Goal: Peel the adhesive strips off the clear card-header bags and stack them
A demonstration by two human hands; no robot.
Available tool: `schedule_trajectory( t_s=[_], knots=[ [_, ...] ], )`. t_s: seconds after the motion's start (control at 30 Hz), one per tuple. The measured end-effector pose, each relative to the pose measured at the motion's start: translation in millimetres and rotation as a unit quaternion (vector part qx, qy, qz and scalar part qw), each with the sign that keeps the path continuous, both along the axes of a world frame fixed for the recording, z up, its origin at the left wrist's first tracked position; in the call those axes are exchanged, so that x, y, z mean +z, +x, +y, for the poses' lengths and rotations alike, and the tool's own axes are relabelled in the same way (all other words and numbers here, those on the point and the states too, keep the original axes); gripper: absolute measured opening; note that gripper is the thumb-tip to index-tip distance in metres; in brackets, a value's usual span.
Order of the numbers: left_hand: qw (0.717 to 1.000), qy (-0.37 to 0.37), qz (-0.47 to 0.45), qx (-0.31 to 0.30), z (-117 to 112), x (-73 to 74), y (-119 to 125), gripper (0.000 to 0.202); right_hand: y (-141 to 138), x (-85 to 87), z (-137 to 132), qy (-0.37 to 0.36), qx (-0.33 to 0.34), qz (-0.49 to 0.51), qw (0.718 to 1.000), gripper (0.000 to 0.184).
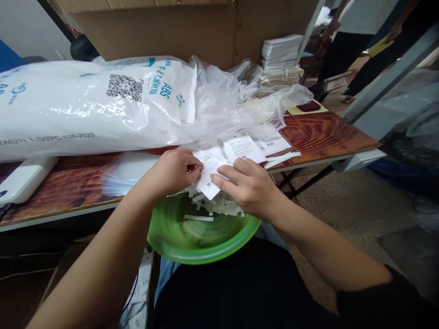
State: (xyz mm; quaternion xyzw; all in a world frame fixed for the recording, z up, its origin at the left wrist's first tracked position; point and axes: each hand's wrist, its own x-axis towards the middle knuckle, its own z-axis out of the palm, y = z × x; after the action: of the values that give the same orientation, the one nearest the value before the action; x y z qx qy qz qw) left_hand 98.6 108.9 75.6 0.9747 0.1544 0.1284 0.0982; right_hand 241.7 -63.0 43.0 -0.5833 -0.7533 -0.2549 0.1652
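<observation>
My left hand (174, 171) and my right hand (248, 185) meet at the table's front edge, both closed on a small white printed paper card (210, 176). The left pinches its upper left side, the right holds its lower right. Below them a green plastic bowl (202, 244) rests on my lap, holding several thin white paper strips (219, 208). More white printed cards (245, 146) lie on the table just behind my hands.
A large white ABS sack (85, 103) lies across the wooden table (318, 132), with crumpled clear plastic (226, 100) beside it. Stacked white booklets (281, 59) and a cardboard box (192, 27) stand behind. A white device (24, 178) sits at left. People stand at far right.
</observation>
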Motion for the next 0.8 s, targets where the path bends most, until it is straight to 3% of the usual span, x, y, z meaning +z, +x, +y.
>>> schedule_trajectory(
  t_s=[0.3, 0.5, 0.6, 0.67, 0.73, 0.8],
  knots=[
    [0.997, -0.055, -0.050, 0.006, -1.6, 8.9, -2.7, 0.021, -7.3, 8.4, 27.8, 0.005, 0.044, 0.089, 0.995, 0.034],
    [0.996, -0.063, -0.062, -0.033, 0.7, 3.8, 5.8, 0.025, -1.7, 7.1, 61.1, 0.000, -0.052, 0.171, 0.984, 0.011],
    [0.995, -0.073, -0.060, -0.033, 7.8, 0.2, -0.2, 0.031, 8.1, 9.5, 62.9, -0.036, -0.105, 0.181, 0.977, 0.024],
    [0.997, -0.046, -0.059, 0.028, 16.9, 1.6, -14.0, 0.034, 21.8, 10.6, 52.5, -0.071, -0.122, 0.189, 0.972, 0.035],
    [0.989, 0.021, -0.045, 0.141, 30.6, 4.5, -32.9, 0.035, 40.5, 9.6, 35.6, -0.109, -0.127, 0.190, 0.967, 0.047],
    [0.969, 0.072, 0.040, 0.234, 47.4, 5.7, -51.2, 0.036, 60.0, 4.8, 17.9, -0.154, -0.121, 0.150, 0.969, 0.053]
  ],
)
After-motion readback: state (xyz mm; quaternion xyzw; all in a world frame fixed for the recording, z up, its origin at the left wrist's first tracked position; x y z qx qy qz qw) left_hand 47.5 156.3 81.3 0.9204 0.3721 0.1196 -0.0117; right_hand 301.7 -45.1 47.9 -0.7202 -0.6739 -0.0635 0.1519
